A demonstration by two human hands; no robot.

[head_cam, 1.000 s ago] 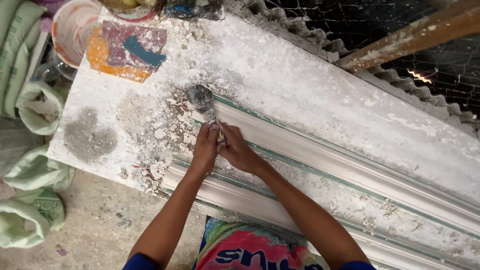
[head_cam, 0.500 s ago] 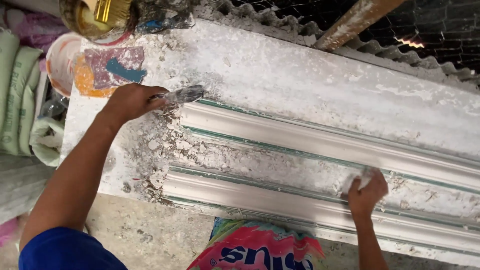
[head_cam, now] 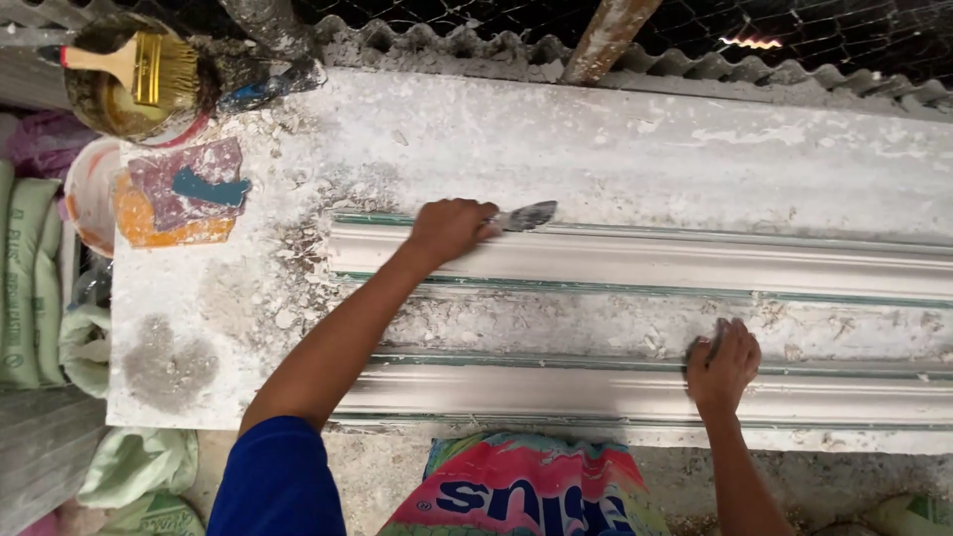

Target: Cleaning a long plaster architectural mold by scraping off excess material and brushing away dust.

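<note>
Two long white plaster mouldings lie lengthwise on a plaster-dusted white table (head_cam: 615, 149). My left hand (head_cam: 452, 228) grips a scraper (head_cam: 524, 216) whose blade rests on the top edge of the far moulding (head_cam: 695, 260). My right hand (head_cam: 723, 362) presses fingers-down on the upper edge of the near moulding (head_cam: 556, 389). Loose plaster crumbs (head_cam: 288, 298) lie between and left of the mouldings.
A brush (head_cam: 139, 67) sits across a round bowl at the back left. A coloured cloth pad (head_cam: 184, 194) lies on the table's left end. Sacks (head_cam: 30, 288) stand left of the table. Corrugated sheet and wire mesh (head_cam: 814, 40) run behind it. A colourful bag (head_cam: 526, 491) is below.
My left hand has slid the scraper rightward along the far moulding. My right hand stays on the near moulding. The view has shifted right.
</note>
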